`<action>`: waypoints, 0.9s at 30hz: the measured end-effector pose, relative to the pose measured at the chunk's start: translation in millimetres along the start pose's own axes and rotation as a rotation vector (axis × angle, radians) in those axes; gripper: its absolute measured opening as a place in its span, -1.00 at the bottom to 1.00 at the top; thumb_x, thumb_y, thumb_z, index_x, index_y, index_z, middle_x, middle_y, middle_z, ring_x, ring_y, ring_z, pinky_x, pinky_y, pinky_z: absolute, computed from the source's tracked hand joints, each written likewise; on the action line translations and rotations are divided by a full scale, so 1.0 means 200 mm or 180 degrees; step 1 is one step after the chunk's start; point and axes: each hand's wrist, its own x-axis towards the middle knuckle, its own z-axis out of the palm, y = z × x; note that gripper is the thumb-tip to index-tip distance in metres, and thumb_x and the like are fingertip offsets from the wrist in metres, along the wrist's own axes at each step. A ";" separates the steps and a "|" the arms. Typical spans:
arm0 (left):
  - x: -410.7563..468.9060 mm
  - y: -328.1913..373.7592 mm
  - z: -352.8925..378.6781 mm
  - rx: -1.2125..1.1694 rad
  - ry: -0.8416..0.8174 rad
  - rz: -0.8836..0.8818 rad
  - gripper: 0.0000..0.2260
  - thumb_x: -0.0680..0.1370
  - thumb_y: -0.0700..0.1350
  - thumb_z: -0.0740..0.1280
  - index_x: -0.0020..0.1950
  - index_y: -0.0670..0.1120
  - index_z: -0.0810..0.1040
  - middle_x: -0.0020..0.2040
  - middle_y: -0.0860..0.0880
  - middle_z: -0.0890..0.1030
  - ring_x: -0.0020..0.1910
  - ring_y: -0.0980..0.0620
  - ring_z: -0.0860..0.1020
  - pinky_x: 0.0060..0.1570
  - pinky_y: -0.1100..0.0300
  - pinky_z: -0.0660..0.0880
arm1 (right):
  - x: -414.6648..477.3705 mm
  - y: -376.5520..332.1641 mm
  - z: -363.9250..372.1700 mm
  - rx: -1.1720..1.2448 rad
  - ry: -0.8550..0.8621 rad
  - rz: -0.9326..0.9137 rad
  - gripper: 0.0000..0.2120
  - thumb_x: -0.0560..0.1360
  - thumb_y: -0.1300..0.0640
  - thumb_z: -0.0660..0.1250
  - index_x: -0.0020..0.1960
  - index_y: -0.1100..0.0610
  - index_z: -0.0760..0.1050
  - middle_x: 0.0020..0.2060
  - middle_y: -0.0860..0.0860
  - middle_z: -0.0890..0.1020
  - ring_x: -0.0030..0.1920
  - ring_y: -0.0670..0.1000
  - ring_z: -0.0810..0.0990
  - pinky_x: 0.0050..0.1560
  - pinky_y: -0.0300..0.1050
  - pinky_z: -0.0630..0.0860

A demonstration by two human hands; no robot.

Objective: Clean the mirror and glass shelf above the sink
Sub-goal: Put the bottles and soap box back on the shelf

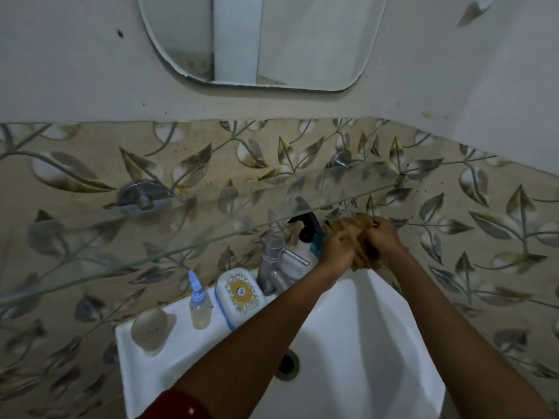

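Observation:
Both my hands are bunched around a brown cloth (360, 237) over the back of the white sink (357, 337), just below the front edge of the glass shelf (193, 225). My left hand (337, 249) grips the cloth's lower left part and my right hand (382, 235) grips its upper right part. The glass shelf runs slanted across the leaf-patterned tiles, held by two metal brackets. The rounded mirror (257, 40) hangs on the pale wall above, its lower edge looking grimy.
On the sink's back ledge stand a chrome tap (272, 261), a white soap box (239, 294), a small clear bottle with a blue cap (198, 303), a beige soap bar (151, 328) and a dark-topped spray bottle (307, 234). The drain (287, 364) sits low in the basin.

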 end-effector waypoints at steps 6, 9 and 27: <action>0.22 -0.09 -0.01 -0.0034 0.0251 -0.0176 -0.67 0.60 -0.24 0.09 0.37 -0.17 0.32 0.24 -0.22 0.50 0.17 -0.17 0.49 0.15 0.12 0.52 | 0.21 0.09 0.21 -0.0792 -0.0284 -0.0688 -0.73 0.45 0.40 0.24 0.09 0.28 0.58 0.02 0.24 0.65 0.00 0.14 0.59 -0.08 -0.18 0.41; 0.24 -0.15 0.01 0.0017 0.0276 -0.0142 -0.62 0.58 -0.27 0.13 0.40 -0.26 0.26 0.30 -0.30 0.43 0.25 -0.22 0.45 0.27 -0.06 0.43 | 0.25 0.18 0.25 -0.1020 -0.0281 -0.0713 -0.73 0.42 0.41 0.23 0.09 0.33 0.57 0.04 0.29 0.63 0.07 0.23 0.58 -0.09 -0.18 0.40; -0.63 -0.08 -0.08 0.1179 0.0344 0.1056 -0.51 0.54 -0.27 0.17 0.47 -0.05 0.22 0.50 0.01 0.25 0.46 0.13 0.20 0.45 0.27 0.13 | -0.46 0.05 0.07 -0.0676 0.0396 -0.1226 -0.60 0.43 0.47 0.22 0.25 0.35 0.45 0.24 0.29 0.51 0.26 0.29 0.43 0.31 0.13 0.34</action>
